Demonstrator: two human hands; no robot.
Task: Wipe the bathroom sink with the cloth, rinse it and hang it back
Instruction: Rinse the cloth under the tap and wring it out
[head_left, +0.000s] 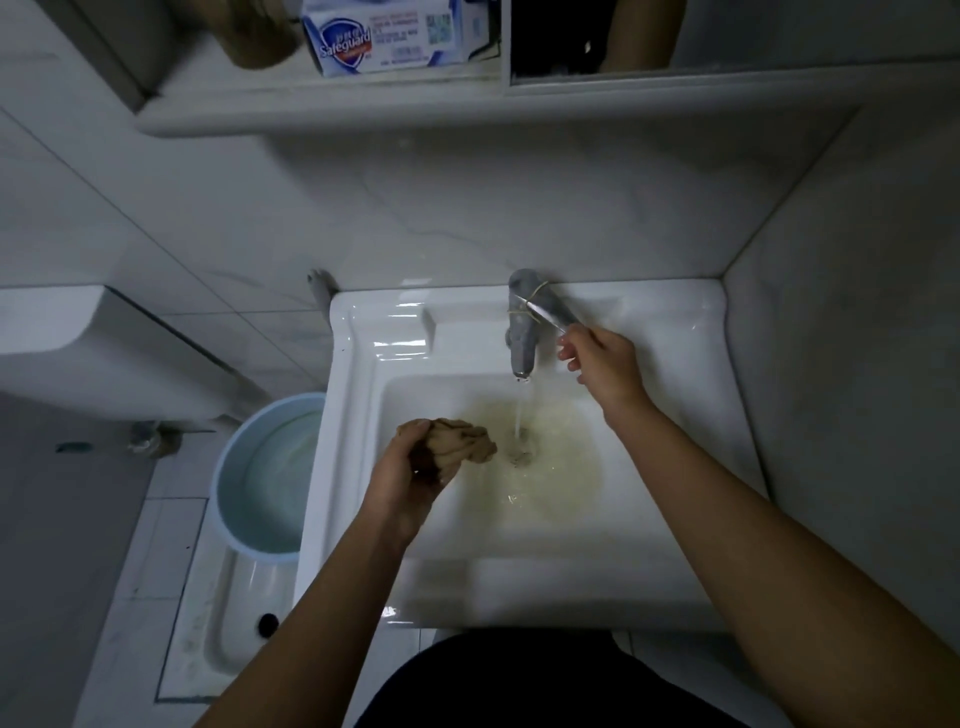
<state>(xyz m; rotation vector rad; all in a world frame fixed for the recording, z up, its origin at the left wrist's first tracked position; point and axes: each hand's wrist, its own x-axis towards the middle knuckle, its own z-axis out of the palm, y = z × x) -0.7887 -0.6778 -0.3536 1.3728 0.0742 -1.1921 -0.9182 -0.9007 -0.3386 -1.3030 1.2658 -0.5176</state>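
My left hand (415, 470) holds a bunched brown cloth (465, 447) above the left half of the white sink (358, 415). A metal faucet (522, 332) stands at the back of the basin, and a thin stream of water (518, 415) runs from it onto the drain (522, 449). Yellowish water spreads over the basin floor around the drain. My right hand (602, 361) grips the tip of the faucet handle (548, 312), which points right and has a rubber band around it.
A light blue bucket (234, 467) of water stands on the floor left of the sink, beside a squat toilet pan (228, 603). A shelf (311, 104) above carries a Safeguard soap box (384, 36). Tiled walls close in behind and on the right.
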